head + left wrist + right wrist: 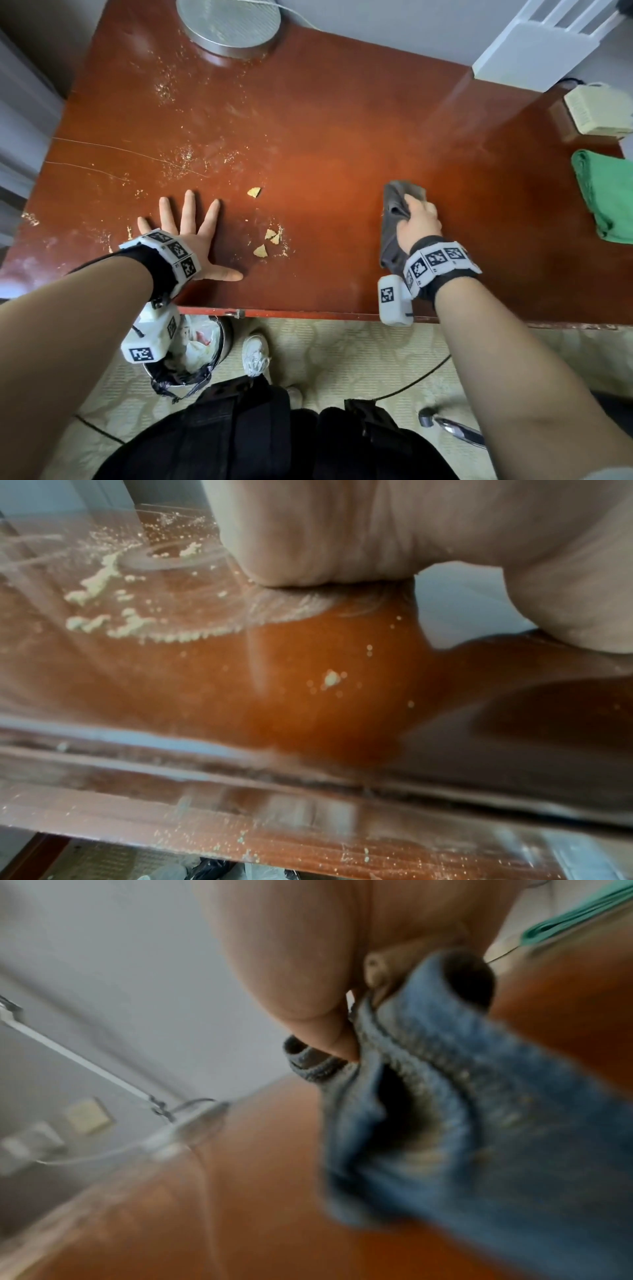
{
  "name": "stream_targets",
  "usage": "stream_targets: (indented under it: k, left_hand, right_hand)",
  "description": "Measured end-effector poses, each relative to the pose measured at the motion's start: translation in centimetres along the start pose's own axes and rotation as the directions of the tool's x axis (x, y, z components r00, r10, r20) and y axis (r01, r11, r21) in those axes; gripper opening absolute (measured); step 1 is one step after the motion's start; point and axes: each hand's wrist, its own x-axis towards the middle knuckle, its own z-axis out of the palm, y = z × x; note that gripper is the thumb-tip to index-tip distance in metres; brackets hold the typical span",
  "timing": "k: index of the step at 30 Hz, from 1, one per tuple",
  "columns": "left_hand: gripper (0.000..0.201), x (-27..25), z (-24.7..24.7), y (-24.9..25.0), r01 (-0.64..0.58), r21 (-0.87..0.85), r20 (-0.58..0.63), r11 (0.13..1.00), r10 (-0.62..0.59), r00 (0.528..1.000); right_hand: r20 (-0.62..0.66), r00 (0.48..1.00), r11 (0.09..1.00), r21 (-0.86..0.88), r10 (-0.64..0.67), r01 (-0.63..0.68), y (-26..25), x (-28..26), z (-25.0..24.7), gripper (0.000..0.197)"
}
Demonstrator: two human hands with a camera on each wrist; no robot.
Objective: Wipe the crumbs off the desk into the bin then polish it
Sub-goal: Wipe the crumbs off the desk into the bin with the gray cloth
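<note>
The red-brown desk (pixel 342 137) carries scattered crumbs (pixel 186 157) on its left half and a few bigger chip pieces (pixel 270 236) near the front. My left hand (pixel 191 236) lies flat on the desk with fingers spread, just left of those pieces; its palm (pixel 342 534) fills the left wrist view above crumbs (pixel 103 610). My right hand (pixel 418 219) grips a bunched grey cloth (pixel 394 219) pressed on the desk's right part, seen blue-grey as the cloth (pixel 462 1110) in the right wrist view. A bin (pixel 205 349) with a liner stands on the floor under the desk's front edge, below my left wrist.
A round metal lamp base (pixel 229 24) sits at the desk's back. A folded green cloth (pixel 606 198) lies at the right edge, with a cream box (pixel 596 109) behind it. A white rack (pixel 544 44) is at the back right. My shoe (pixel 255 353) is beside the bin.
</note>
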Motion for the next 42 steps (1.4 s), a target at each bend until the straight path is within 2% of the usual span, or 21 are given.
stream_targets:
  k: [2,5,7,10,12,14,16,18,20,24,30,35,38,42]
  left_hand:
    - [0.131,-0.1,0.0,0.0,-0.007,0.0,-0.004,1.0,0.007,1.0]
    - [0.13,-0.3,0.1,0.0,-0.014,-0.006,-0.021,1.0,0.014,1.0]
    - [0.126,-0.7,0.4,-0.1,-0.029,-0.012,-0.049,1.0,0.028,0.998]
    - [0.116,-1.8,1.7,-1.0,-0.038,-0.024,-0.064,0.999,0.036,0.997]
    - [0.113,-2.8,2.8,-2.1,-0.03,-0.037,-0.061,0.999,0.027,0.998]
    - [0.111,-3.6,3.9,-3.4,-0.016,-0.062,-0.069,0.998,0.012,0.998]
    - [0.111,-4.3,4.5,-4.3,-0.007,-0.084,-0.066,0.996,0.001,0.998]
    - [0.114,-4.6,4.8,-4.7,-0.008,-0.091,-0.065,0.996,0.003,0.998]
    - [0.115,-4.6,5.1,-4.7,-0.012,-0.09,-0.073,0.996,0.005,0.997]
    - [0.114,-4.4,5.2,-4.7,-0.001,-0.071,-0.076,0.998,-0.005,0.997]
    - [0.115,-4.1,4.9,-4.9,0.014,-0.064,-0.045,0.998,-0.017,0.999]
    - [0.116,-3.7,4.8,-5.9,-0.05,-0.087,-0.04,0.995,0.047,0.998]
    - [0.118,-3.1,5.0,-8.1,-0.106,-0.09,-0.077,0.99,0.099,0.992]
    - [0.117,-2.6,5.0,-13.1,-0.125,0.018,-0.106,0.992,0.126,0.986]
  right_hand:
    - [0.004,0.998,0.996,-0.054,0.066,-0.065,0.7,-0.7,0.9,0.053]
    - [0.027,0.999,0.997,-0.073,0.02,-0.018,-1.1,-2.3,3.3,0.058]
    - [0.062,0.993,0.991,-0.078,-0.103,0.108,-3.2,-3.9,5.1,0.059]
    - [0.164,0.934,0.943,-0.05,-0.318,0.33,-6.0,-6.3,7.5,0.059]
    - [0.183,0.903,0.919,0.01,-0.389,0.394,-7.0,-6.9,8.0,0.055]
    - [0.09,0.917,0.921,0.067,-0.388,0.383,-6.8,-6.8,7.5,0.052]
    - [-0.021,0.956,0.954,0.066,-0.291,0.292,-5.3,-6.4,6.9,0.051]
    - [-0.04,0.986,0.986,0.033,-0.163,0.164,-3.7,-6.5,6.7,0.052]
    - [0.002,0.994,0.994,-0.003,-0.105,0.105,-3.2,-7.1,7.1,0.055]
    - [0.047,0.99,0.991,-0.014,-0.134,0.135,-5.5,-8.6,9.0,0.062]
    - [0.126,0.96,0.968,0.007,-0.249,0.25,-10.7,-10.9,11.7,0.062]
    - [0.143,0.946,0.957,0.014,-0.289,0.29,-14.0,-12.2,13.8,0.062]
    - [0.124,0.954,0.961,0.019,-0.275,0.274,-15.6,-13.1,14.5,0.061]
    - [0.123,0.96,0.967,0.056,-0.253,0.248,-17.9,-15.0,15.8,0.059]
